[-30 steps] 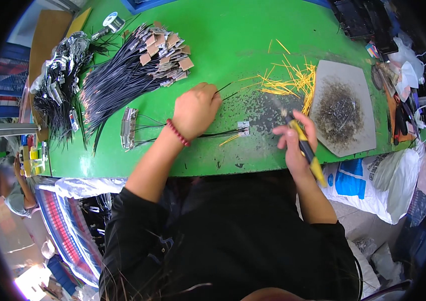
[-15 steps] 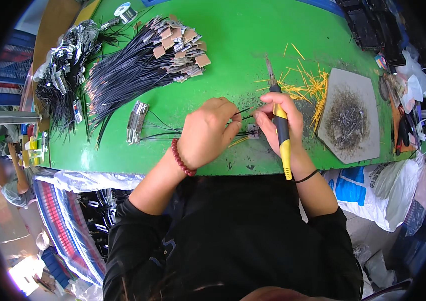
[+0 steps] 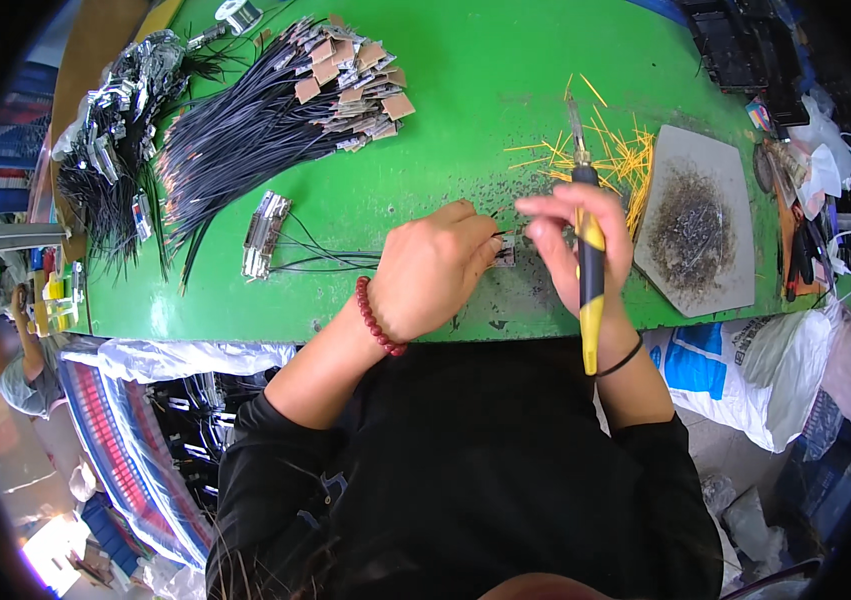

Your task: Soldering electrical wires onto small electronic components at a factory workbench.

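Green table (image 3: 465, 110): painted top, scuffed and flecked dark near its front edge; all places below are told from it.
Wire bundle (image 3: 245, 130): black leads with tan tags, fanned across the table's far left.
Grey slab (image 3: 695, 220): on the table's right, a heap of dark scrap on it, yellow wire bits (image 3: 615, 160) just left of it.
Left hand (image 3: 430, 270): near the table's front edge, knuckles up, fingers curled together and pressing down on black wires (image 3: 325, 258) at the small part (image 3: 505, 250).
Right hand (image 3: 575, 245): just right of the left hand, thumb and forefinger pinched toward the part, other fingers wrapped round the iron (image 3: 585, 250).
Iron: yellow-and-black handle, long axis running from the front edge toward the table's far side, tip pointing away from the person.
Metal piece (image 3: 265, 235): silver, at the wires' left end, well left of both hands.
Small part: between the two hands, touching the left fingertips, just left of the right fingertips; the left hand looks nearer.
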The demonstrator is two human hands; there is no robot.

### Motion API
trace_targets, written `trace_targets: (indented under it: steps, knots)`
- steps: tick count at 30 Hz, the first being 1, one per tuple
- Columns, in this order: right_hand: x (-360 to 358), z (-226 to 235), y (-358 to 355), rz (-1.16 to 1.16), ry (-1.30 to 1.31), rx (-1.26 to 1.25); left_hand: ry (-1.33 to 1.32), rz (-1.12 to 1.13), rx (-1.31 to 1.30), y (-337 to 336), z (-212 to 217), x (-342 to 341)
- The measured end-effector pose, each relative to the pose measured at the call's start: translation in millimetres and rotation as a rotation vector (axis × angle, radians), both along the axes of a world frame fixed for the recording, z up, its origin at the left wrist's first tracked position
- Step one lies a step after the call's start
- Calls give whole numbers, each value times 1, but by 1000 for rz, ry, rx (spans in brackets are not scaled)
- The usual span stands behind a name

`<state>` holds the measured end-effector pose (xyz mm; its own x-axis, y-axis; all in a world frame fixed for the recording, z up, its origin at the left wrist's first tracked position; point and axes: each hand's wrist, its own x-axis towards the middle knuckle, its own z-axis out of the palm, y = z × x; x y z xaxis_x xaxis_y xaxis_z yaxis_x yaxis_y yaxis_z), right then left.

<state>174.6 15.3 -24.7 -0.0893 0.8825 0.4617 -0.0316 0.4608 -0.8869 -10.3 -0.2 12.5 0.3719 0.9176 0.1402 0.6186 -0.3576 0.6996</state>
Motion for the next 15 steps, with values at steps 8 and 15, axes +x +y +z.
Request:
trace_targets:
  steps: [8, 15]
  knots:
    - [-1, 7, -7, -2, -224, 67, -185, 102, 42, -6, 3, 7]
    - [1, -11, -19, -70, -87, -84, -221, 162, 119, -10, -11, 8]
